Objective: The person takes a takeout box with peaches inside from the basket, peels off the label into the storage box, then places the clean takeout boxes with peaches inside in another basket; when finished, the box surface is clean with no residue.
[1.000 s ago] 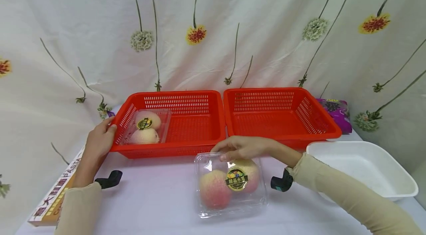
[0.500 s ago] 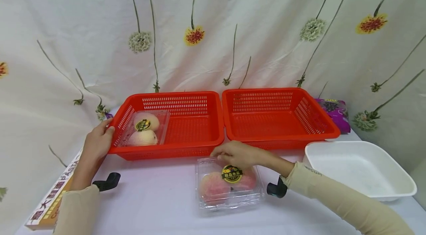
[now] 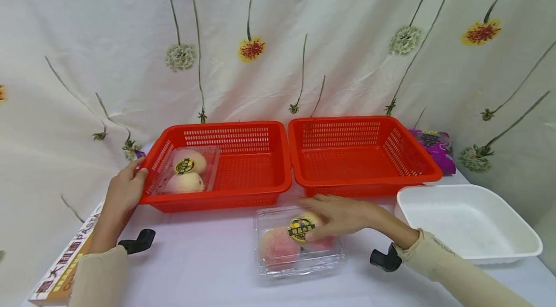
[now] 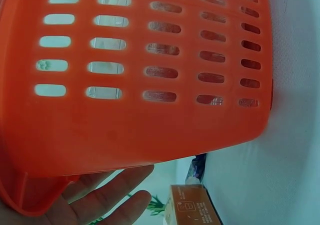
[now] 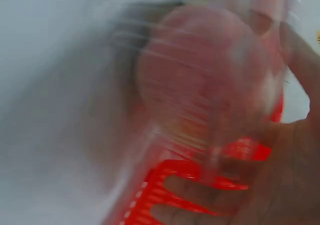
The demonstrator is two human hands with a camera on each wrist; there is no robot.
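Note:
My left hand [image 3: 126, 188] grips the left rim of the left red basket [image 3: 243, 196]; in the left wrist view its fingers [image 4: 107, 197] lie under that rim, outside the slotted wall. Inside this basket, at its left end, sits a clear box of two peaches [image 3: 186, 172]. A second clear plastic box of peaches [image 3: 280, 249], with a black and gold label, lies on the table in front of the baskets. My right hand [image 3: 343, 215] is over its right side, fingers extended. Whether it touches the lid I cannot tell; the right wrist view is blurred.
Another red basket [image 3: 365, 187] stands beside the first on the right. A white tub [image 3: 469, 239] is at the right, with a purple packet [image 3: 436, 150] behind. A pasta box [image 3: 71, 258] lies at the left edge. A flowered cloth [image 3: 278, 32] hangs behind.
The peach box in front has lowered from a tilt to lying flat on the table. My right hand has left its far edge and shifted right. The left hand keeps its place on the rim.

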